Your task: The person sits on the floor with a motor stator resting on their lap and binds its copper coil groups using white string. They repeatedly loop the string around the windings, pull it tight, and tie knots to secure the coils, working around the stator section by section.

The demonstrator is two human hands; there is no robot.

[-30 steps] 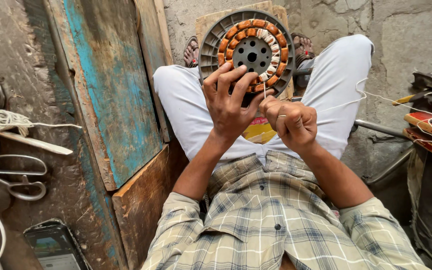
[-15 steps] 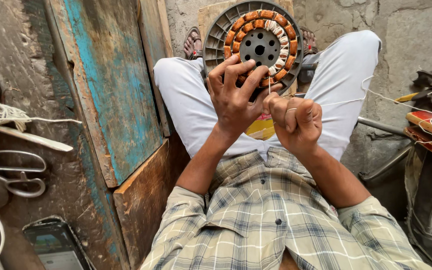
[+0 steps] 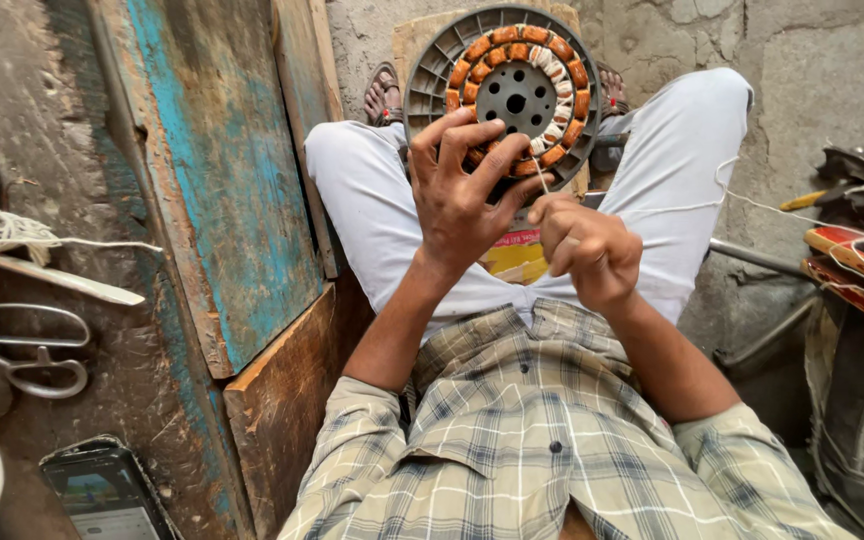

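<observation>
Left hand: I saw my left hand (image 3: 462, 195) spread over the lower left of the motor stator (image 3: 505, 92), fingers splayed and pressed on its rim and windings, gripping it steady.
Right hand: my right hand (image 3: 587, 245) was clenched into a loose fist just below the stator, thumb and forefinger pinching a thin white thread (image 3: 540, 178).
Stator: it was a round grey finned disc with a ring of orange-brown coils around a perforated grey hub, standing nearly upright between my knees, against a wooden board (image 3: 417, 40) behind it.
Thread: it ran up from my right fingers to the lower coils; another stretch of the same pale string (image 3: 752, 200) trailed across my right thigh towards the right.
Legs: I sat with white trousers (image 3: 372, 200) spread either side of the stator, a sandalled foot (image 3: 384, 95) showing beside the disc.
Left side: scissors (image 3: 22, 345) lay on the dirty surface, well apart from my hands, with a hank of cord (image 3: 7, 230) above them and a phone (image 3: 102, 490) below.
Blue plank: a worn, blue-painted plank (image 3: 222, 190) leaned between that surface and my left leg.
</observation>
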